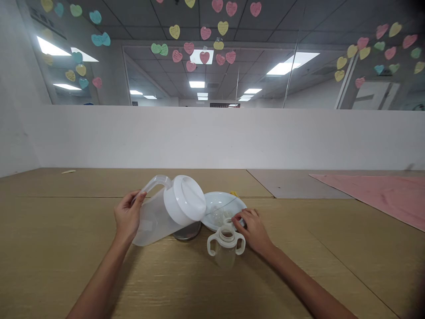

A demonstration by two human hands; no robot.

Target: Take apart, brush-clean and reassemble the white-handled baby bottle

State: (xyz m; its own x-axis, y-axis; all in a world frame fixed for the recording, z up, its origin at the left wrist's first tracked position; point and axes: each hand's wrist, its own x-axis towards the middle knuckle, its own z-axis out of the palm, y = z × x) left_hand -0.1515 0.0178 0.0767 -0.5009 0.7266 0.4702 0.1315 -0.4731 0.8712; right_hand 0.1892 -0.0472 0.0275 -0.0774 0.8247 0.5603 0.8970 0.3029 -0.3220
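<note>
My left hand (pixel 128 215) is closed round the handle of a translucent plastic pitcher (pixel 154 221) with a white lid (pixel 186 199). The pitcher is tilted to the right, its lid end toward a baby bottle. That bottle (pixel 226 252) stands upright on the table with an open neck and a white handle on each side. Just behind its neck, my right hand (pixel 250 226) has its fingertips pinched near a small pale ring-like piece (pixel 228 220); what they grip is not clear. Behind them a white plate (pixel 214 197) carries small clear pieces (pixel 219 215).
A dark round metal object (pixel 187 231) lies partly under the pitcher. Something small and yellow (pixel 234 194) shows behind the plate. A pink cloth (pixel 381 192) covers the table's right side. A white wall (pixel 199 137) and a window with heart-shaped notes stand behind.
</note>
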